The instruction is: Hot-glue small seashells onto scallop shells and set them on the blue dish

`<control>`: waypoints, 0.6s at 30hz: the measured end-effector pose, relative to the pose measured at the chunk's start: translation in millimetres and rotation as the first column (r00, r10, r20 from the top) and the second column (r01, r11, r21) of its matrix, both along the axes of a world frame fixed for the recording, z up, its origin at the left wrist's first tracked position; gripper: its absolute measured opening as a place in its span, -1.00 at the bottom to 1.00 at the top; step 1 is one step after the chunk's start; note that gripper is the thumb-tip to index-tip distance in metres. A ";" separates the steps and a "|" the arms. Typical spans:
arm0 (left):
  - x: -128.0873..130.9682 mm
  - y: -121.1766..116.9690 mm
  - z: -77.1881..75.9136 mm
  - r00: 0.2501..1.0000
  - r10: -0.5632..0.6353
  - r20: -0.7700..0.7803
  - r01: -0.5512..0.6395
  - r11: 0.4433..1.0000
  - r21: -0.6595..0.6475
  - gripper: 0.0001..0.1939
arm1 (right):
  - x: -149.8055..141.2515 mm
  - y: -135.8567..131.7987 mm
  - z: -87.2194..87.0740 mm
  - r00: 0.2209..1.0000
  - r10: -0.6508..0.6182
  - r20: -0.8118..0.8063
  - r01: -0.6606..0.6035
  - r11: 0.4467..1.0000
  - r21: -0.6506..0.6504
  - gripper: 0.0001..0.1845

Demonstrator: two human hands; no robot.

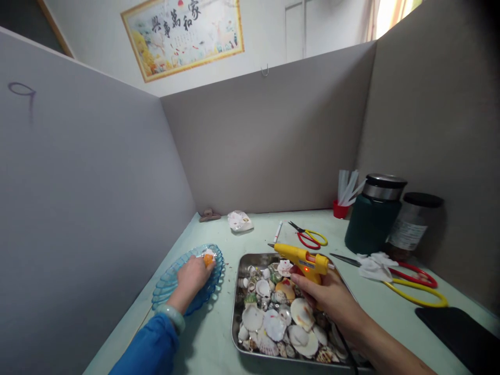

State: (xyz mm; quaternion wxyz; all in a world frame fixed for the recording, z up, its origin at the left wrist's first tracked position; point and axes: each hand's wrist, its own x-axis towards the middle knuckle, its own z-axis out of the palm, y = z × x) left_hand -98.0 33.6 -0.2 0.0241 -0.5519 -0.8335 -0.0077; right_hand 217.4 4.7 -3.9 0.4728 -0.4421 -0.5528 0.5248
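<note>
My left hand (194, 274) is over the far side of a blue ribbed glass plate (162, 294), its fingers closed at a small orange-and-white piece (209, 258) whose kind I cannot make out. In my right hand (332, 294) is a yellow hot glue gun (299, 256), its nozzle pointing left and a small orange light glowing on its side. Below the gun stands a steel tray (235, 317) filled with seashells (274, 325), mostly white scallops and small snail shells. My right hand and the gun hide part of the tray's right side.
Scissors (308, 238) and a white stick (277, 232) lie behind the tray. To the right are larger scissors (414, 291) with white tissue, a green flask (373, 219), a jar (410, 224) and a red cup (340, 209) of glue sticks. Grey partitions (269, 151) enclose the table.
</note>
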 end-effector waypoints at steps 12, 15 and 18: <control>55.6 -43.1 47.3 0.964 -0.262 0.052 0.241 0.937 0.252 -0.59 | -0.9 2.0 -0.1 0.995 -0.036 -0.089 0.042 0.997 0.065 -0.80; 95.6 -90.0 57.8 0.630 -0.636 0.445 0.508 0.771 0.384 -0.56 | -0.6 4.8 -1.5 0.987 -0.079 -0.140 0.082 0.996 0.019 -0.78; 110.7 -129.5 26.7 0.309 -0.747 0.589 0.573 0.641 0.511 -0.65 | -0.9 5.7 -0.6 0.983 -0.091 -0.157 0.091 0.996 -0.007 -0.79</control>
